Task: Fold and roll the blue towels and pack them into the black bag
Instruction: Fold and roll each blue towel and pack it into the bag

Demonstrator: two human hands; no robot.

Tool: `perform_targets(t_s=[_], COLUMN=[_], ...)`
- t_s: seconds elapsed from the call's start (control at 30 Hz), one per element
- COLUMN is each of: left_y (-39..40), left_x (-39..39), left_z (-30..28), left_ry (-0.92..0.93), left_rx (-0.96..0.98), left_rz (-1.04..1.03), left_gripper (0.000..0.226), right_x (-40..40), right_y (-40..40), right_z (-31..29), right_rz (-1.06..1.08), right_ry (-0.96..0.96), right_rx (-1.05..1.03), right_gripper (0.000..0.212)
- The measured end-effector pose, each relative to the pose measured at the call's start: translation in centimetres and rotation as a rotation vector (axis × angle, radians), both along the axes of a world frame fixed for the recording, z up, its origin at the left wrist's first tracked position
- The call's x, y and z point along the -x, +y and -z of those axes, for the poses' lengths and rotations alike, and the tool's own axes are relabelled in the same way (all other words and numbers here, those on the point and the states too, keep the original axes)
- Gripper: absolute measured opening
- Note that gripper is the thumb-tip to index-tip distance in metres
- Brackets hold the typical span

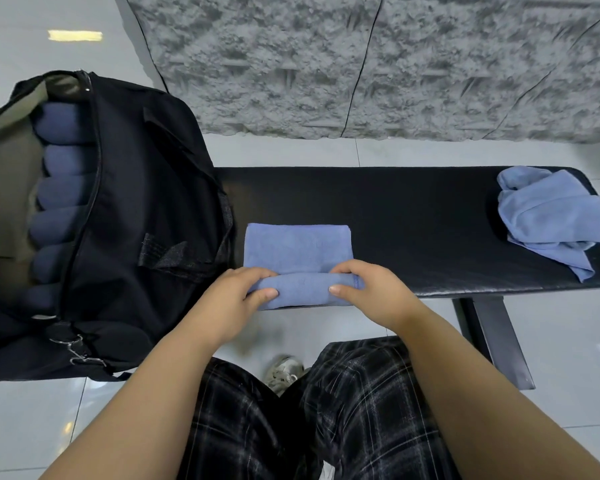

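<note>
We see a long black bench (413, 209) running across the middle, its dark metal leg (499, 344) dropping to a pale glossy tiled floor (568, 386). Behind it we have a rough grey textured wall (361, 64). Down low, dark plaid trousers (354, 410) fill the foreground, and between the knees a white sneaker (284, 372) peeks out on the tiles.

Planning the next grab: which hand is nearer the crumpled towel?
Right. The right hand grips the roll's right end, toward the crumpled towel; the left hand is farther.
</note>
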State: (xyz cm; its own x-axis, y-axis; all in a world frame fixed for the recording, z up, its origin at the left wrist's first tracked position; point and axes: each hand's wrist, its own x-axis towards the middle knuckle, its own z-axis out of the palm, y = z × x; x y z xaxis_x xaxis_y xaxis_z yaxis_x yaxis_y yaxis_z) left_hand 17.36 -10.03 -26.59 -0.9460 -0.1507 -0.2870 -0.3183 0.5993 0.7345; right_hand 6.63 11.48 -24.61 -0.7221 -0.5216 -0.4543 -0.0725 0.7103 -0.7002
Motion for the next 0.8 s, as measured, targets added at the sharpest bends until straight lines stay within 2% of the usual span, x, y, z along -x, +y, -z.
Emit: perform_targets(t_s=[0.07,0.13,0.23,0.3,0.37,0.47,0.53,0.63,0.7,0.8], left_y=[0.2,0.6,1.4,1.9,2.8,4.1,4.4,3.9,3.6,3.1], left_x=[0.0,0.0,0.1,0.4,0.4,0.3,0.3,0.8,1.4,2.2], left_z=[-0.1,0.1,-0.2,-0.3,-0.3,-0.1,0.0,0.0,0.1,0.3], left_ry=[0.021,0.065,0.253,0.386,0.449,0.433,0.362,0.313,0.304,0.296], left_rx=[-0.041,0.027,0.327,0.510,0.605,0.660,0.683,0.654,0.646,0.637], left_rz=[-0.018,-0.065,-0.116,-0.048,0.022,0.053,0.067,0.056,0.046,0.037], left_gripper=[0.020,0.023,0.022,0.028,0.034,0.038,0.050,0.055,0.052,0.047], right_x=[0.0,-0.1,-0.2,-0.3,-0.2,0.2,0.4,0.3,-0.1,-0.3], right_y=[0.0,-0.1,-0.7,-1.1,-1.5,-1.7,-1.8,-2.2,-2.5,-2.7], right_z=[0.0,0.0,0.3,0.6,1.0,1.5,1.7,1.6,1.5,1.2], right_rz=[0.029,0.047,0.070,0.088,0.086,0.118,0.122,0.072,0.007,-0.067], right_ry=[-0.037,-0.021,0.008,0.055,0.155,0.307,0.420,0.636,0.770,0.815], right_rx=[0.018,0.017,-0.032,-0.067,-0.106,-0.119,-0.136,-0.073,-0.019,0.011], right_gripper=[0.014,0.015,0.021,0.023,0.023,0.021,0.018,0.004,0.013,0.019])
